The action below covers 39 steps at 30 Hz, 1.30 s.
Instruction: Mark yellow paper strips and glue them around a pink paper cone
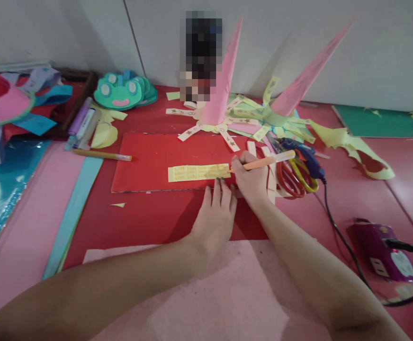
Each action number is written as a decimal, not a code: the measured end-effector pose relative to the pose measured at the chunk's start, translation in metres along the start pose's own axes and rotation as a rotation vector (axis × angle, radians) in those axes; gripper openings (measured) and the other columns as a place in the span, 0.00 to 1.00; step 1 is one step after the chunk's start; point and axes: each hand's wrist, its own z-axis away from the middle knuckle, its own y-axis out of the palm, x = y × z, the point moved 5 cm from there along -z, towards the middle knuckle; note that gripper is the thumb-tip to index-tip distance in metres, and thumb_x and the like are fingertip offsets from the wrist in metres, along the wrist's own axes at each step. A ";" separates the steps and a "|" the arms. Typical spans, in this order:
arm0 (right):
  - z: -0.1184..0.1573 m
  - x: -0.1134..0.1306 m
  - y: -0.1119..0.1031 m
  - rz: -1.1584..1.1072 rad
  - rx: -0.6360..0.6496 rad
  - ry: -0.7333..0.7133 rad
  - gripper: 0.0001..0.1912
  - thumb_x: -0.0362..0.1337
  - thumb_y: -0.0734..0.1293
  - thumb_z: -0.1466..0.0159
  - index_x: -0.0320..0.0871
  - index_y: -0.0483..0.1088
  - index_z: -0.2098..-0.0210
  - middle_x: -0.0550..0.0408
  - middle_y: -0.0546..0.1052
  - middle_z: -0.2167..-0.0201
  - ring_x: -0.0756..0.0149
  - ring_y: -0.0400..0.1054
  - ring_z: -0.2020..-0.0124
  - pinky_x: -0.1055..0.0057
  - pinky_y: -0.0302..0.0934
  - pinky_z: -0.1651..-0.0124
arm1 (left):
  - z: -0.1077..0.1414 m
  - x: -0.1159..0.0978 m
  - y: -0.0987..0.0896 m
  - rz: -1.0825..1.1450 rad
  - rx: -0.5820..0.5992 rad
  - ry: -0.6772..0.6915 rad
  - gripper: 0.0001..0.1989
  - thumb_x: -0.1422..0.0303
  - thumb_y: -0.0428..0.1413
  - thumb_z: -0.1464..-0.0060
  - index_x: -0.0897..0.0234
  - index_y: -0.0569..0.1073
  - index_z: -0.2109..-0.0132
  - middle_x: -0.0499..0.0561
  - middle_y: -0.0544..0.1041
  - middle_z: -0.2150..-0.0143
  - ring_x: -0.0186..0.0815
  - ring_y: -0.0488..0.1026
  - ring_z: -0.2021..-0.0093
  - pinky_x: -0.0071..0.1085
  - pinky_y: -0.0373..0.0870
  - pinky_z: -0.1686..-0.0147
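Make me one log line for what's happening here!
right hand: holds pen, tip at yellow strip | left hand: fingertips at strip's lower edge | strip: on red board, rows of small marks

Room lies left of the yellow strip (188, 173); scissors (285, 182) (plus a glue gun (306, 157)) block the right.

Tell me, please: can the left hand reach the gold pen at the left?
Probably yes: the left hand appears empty, and only the flat red board and yellow strip lie between it and the gold pen.
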 end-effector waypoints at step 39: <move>0.001 0.001 0.002 0.057 0.035 -0.063 0.16 0.30 0.59 0.48 0.44 0.45 0.84 0.66 0.48 0.87 0.76 0.42 0.83 0.73 0.41 0.79 | -0.002 0.001 -0.001 -0.048 0.014 0.005 0.23 0.76 0.41 0.45 0.76 0.61 0.42 0.67 0.63 0.42 0.50 0.60 0.40 0.42 0.63 0.45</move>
